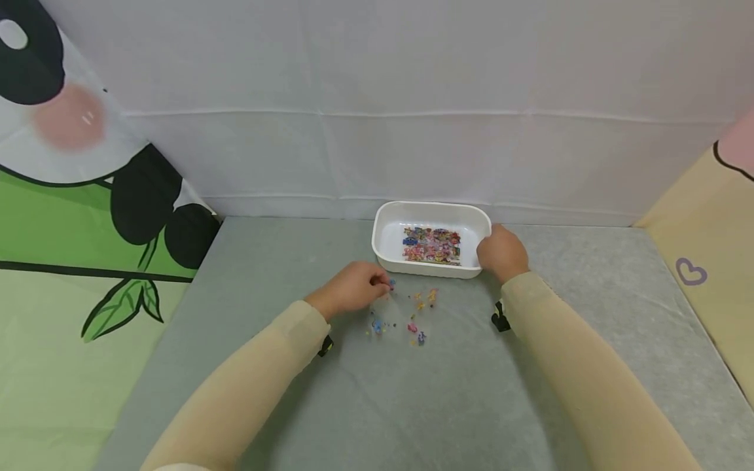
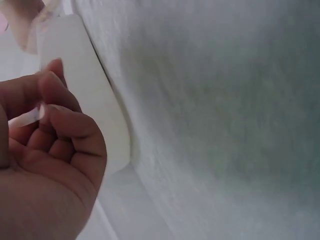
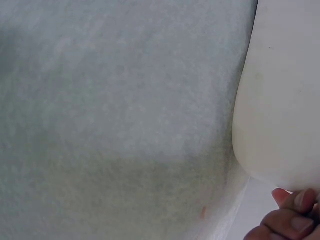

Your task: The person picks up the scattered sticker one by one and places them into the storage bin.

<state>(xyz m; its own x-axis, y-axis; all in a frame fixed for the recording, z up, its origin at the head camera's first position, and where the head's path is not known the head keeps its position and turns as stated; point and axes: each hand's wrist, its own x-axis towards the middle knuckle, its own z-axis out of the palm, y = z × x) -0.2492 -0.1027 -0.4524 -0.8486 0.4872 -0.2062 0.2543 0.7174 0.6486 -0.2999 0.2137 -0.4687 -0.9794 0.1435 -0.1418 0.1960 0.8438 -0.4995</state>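
Observation:
A white tray stands at the back of the table, with a patch of small colourful printed figures on its floor. My right hand grips its right end; in the right wrist view curled fingers show at the rim. My left hand, before the tray's front left corner, pinches a thin clear piece of film between thumb and fingers. Small colourful figures show by its fingertips and just right of it, in front of the tray; I cannot tell whether they all belong to that film.
Grey cloth covers the table. Behind the tray hangs a white sheet. A green cartoon-printed cloth borders the left side, and a beige one with a heart the right.

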